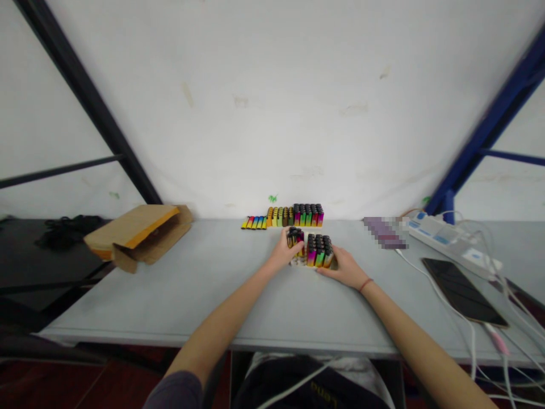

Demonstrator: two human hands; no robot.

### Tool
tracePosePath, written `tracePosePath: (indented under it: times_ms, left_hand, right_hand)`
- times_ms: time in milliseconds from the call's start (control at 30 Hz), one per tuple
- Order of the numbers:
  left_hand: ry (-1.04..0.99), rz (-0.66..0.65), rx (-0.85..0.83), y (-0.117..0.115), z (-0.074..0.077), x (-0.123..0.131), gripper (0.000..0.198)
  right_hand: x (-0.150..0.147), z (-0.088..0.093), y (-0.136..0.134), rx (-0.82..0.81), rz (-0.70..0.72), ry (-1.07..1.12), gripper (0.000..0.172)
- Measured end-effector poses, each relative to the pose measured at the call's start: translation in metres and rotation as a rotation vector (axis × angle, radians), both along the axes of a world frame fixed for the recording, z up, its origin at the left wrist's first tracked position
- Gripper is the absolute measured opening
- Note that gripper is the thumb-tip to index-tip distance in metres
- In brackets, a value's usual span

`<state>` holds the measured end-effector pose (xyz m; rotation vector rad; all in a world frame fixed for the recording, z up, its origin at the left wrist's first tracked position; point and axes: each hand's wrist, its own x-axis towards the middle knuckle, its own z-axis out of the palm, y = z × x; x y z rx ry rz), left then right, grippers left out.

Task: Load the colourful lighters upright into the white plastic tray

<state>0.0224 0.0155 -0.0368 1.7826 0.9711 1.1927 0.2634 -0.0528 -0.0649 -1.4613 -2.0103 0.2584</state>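
My left hand (283,251) is closed around a small bunch of upright lighters (295,236) with dark tops, at the left side of a low, pale tray (299,262). Beside that bunch, more lighters (318,250) stand packed in rows, purple, green and orange with black tops. Against their right side rests my right hand (346,268), its thumb along the front edge of the tray and its fingers partly hidden behind. Further back, by the wall, stand a block of multicoloured lighters (309,215) and a yellowish group (280,216). Several rainbow-coloured lighters (254,222) lie flat to their left.
An open cardboard box (140,233) lies on the left of the grey table (191,307). On the right are a dark phone (464,292), a blurred-out purple item (384,232), a white power strip (455,244) and loose white cables. A white wall stands behind.
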Motion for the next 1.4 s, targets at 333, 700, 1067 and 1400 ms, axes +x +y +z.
tracePosePath:
  times_ms: [333,700,1067,1400]
  left_hand:
    - [0.732,0.581,-0.289,0.018,0.045,-0.076,0.055]
    - [1.028,0.757,-0.163,0.007,0.043,-0.060,0.063]
    - [1.065,0.540,-0.092,0.011,0.028,-0.090,0.061]
    - [1.128,0.049,0.113,-0.032,0.009,-0.159,0.093]
  right_hand:
    - [0.000,0.001,0.000,-0.011,0.000,-0.006,0.084]
    - [-0.001,0.003,-0.001,-0.005,-0.008,-0.025,0.082]
    - [-0.002,0.005,-0.001,-0.010,0.002,-0.023,0.083]
    - [-0.001,0.004,-0.002,-0.011,-0.004,-0.011,0.083]
